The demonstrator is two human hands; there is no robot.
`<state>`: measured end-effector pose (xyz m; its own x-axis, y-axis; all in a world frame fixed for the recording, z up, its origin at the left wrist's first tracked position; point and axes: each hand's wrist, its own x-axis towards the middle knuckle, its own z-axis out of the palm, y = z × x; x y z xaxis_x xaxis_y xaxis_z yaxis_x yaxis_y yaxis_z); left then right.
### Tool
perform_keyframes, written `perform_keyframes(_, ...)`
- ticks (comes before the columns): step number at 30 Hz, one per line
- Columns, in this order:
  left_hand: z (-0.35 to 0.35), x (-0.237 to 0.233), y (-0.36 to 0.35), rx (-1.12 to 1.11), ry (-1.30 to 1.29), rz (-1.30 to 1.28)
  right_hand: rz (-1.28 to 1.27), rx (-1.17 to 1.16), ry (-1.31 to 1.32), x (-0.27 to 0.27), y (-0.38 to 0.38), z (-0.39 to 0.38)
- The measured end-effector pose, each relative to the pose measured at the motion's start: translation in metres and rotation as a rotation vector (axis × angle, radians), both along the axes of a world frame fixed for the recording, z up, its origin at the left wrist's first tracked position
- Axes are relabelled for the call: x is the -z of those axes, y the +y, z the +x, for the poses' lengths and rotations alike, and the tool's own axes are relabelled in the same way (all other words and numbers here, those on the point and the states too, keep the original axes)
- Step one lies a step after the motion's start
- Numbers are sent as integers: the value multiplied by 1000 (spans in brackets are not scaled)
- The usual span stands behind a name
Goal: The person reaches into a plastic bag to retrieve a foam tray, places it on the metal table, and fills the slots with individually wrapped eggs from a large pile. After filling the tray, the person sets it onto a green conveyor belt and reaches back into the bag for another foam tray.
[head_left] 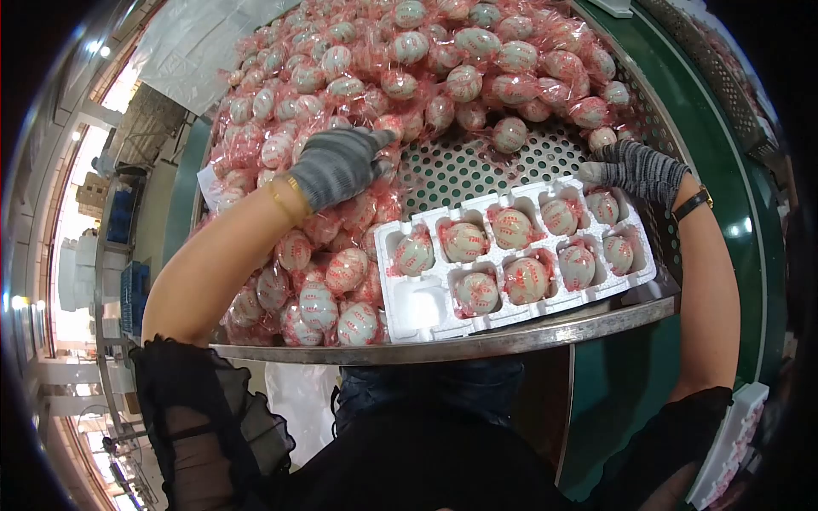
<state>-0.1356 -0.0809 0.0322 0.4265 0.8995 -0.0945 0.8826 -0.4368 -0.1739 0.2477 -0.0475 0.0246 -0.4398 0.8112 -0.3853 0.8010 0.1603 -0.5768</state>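
In grey knit gloves, my left hand [341,166] reaches into the heap of eggs in red-printed clear wrap [317,305]. Its fingers and thumb curl down around a wrapped egg, mostly hidden under the glove. At the far right corner of a white foam egg tray [394,294], my right hand [635,170] grips the rim, thumb against the edge. Wrapped eggs, among them one in the middle of the near row [526,280], fill most of the tray's two rows of cups. The near-left cup [422,308] is bare. The tray lies slightly tilted along the near edge.
A perforated metal table [477,175] with a raised metal rim [460,351] holds the heap, which spreads along its left and far sides. Green surface [724,170] borders it at right. Another white tray [724,447] sits at lower right. Clear plastic sheeting [200,51] lies far left.
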Motion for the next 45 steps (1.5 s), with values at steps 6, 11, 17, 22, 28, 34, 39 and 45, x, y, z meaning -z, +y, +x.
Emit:
perform_keyframes(6, 21, 14, 25, -15, 113, -127, -72, -83, 404, -6, -12, 2)
perform_keyframes(11, 13, 12, 23, 57, -171, -114, -22, -93, -14, -25, -8, 2)
perform_keyframes(17, 77, -43, -80, 411, -698, -284, 44, -29, -54, -24, -10, 15)
perform_keyframes(22, 114, -16, -100, 358, -241, -214, 13, -10, -33, -25, -12, 12)
perform_keyframes(28, 87, 4, -84, 724, -565, -49, -60, -44, 10, -14, -4, 17)
perform_keyframes(34, 38, 3, -82, 212, -997, -141, 111, -188, -208, -25, -8, 14)
perform_keyframes(39, -10, 16, -76, 524, -705, 398, -65, -108, -52, -18, -5, 19)
perform_keyframes(45, -48, -13, -123, 330, -804, 305, 85, -197, -87, -20, -6, 19)
